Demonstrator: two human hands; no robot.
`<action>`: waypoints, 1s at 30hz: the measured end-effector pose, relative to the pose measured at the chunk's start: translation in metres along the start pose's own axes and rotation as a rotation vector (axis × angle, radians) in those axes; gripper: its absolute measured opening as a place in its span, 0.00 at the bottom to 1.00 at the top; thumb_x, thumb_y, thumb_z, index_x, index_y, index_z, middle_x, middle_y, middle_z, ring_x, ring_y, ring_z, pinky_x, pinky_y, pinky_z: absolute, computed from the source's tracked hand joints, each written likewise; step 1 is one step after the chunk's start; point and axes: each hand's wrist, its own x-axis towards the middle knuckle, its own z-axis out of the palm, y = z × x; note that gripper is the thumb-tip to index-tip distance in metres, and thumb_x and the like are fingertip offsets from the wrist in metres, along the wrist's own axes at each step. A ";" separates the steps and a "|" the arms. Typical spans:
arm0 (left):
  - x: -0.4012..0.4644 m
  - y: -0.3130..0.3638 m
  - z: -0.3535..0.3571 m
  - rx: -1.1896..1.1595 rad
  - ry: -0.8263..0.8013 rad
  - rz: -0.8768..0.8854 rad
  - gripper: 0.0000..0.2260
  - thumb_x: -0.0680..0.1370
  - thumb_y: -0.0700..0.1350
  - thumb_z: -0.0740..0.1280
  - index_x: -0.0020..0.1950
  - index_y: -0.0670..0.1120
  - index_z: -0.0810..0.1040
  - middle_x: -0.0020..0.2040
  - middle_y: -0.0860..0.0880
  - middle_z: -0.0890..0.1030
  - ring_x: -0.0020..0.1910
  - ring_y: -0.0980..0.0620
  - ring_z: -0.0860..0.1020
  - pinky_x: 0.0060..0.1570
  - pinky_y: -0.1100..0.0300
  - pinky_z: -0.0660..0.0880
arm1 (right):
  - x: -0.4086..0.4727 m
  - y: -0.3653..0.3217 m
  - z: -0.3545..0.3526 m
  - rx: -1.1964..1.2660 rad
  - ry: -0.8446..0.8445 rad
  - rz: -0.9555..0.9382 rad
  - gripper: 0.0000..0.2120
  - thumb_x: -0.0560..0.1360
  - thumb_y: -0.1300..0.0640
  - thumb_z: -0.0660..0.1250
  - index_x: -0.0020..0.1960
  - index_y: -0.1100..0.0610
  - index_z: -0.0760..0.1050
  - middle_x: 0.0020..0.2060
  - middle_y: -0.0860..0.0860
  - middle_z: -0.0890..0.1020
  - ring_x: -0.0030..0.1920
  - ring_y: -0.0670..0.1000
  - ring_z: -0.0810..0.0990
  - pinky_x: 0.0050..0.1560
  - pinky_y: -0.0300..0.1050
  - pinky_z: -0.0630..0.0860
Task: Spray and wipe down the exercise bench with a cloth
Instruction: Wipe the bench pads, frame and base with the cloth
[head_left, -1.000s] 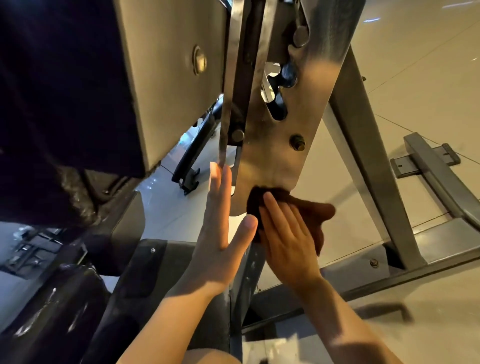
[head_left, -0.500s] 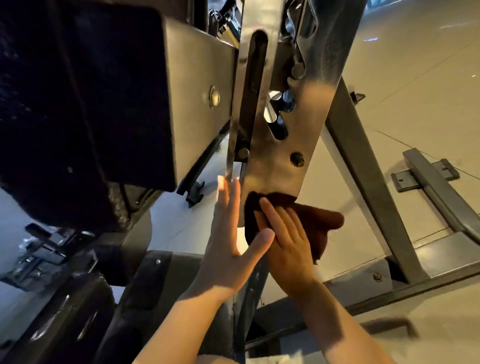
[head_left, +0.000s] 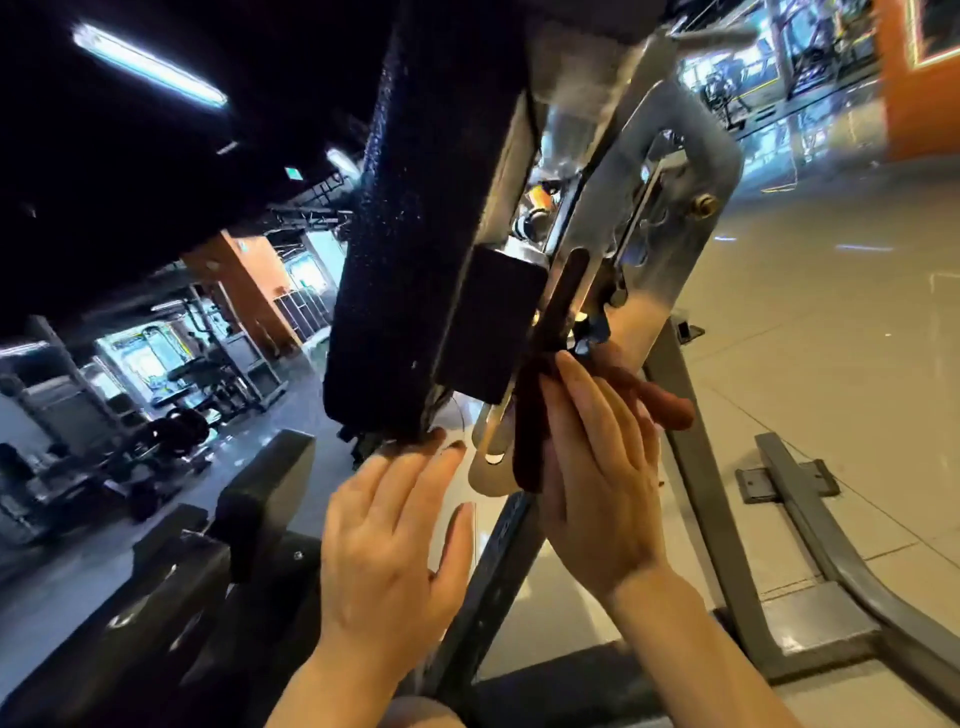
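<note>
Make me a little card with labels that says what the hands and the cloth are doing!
place: gym
cloth: dark red, pressed against the metal bracket
right hand: straight fingers pushing the cloth
left hand: open, fingertips up by the black pad
spray bottle: not seen

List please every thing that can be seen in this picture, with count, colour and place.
cloth: one, dark red-brown, pressed against the metal bracket, centre right
metal bracket: one, silver, slotted, under the pad
bench pad: one, black, textured, upper centre
bench frame: one, grey bars, on the floor at right
floor: beige tiles, glossy, right
gym machines: several, dark, blurred, far left
ceiling lamp: one, white, top left
left hand: one, fingers straight, below the pad, holds nothing
right hand: one, flat fingers pressing the cloth
</note>
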 end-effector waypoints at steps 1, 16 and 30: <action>-0.002 0.001 -0.005 -0.042 0.031 0.002 0.17 0.75 0.47 0.63 0.63 0.46 0.72 0.57 0.48 0.77 0.55 0.48 0.76 0.59 0.61 0.66 | 0.007 -0.005 -0.012 -0.002 0.039 -0.005 0.23 0.78 0.59 0.61 0.72 0.56 0.62 0.72 0.52 0.63 0.70 0.49 0.65 0.68 0.55 0.64; 0.012 0.007 -0.068 -0.505 -0.144 -0.377 0.34 0.77 0.53 0.62 0.73 0.67 0.42 0.76 0.64 0.47 0.71 0.70 0.44 0.76 0.51 0.50 | 0.041 -0.056 -0.058 -0.416 -0.196 -0.228 0.25 0.79 0.58 0.59 0.75 0.59 0.62 0.75 0.54 0.62 0.71 0.59 0.65 0.63 0.62 0.73; 0.011 -0.016 -0.081 -0.669 -0.300 -0.295 0.33 0.80 0.44 0.63 0.66 0.72 0.45 0.66 0.78 0.42 0.56 0.88 0.36 0.62 0.80 0.39 | 0.038 -0.095 -0.033 -0.309 -0.113 -0.077 0.27 0.78 0.49 0.54 0.72 0.62 0.67 0.72 0.56 0.68 0.70 0.57 0.67 0.65 0.57 0.69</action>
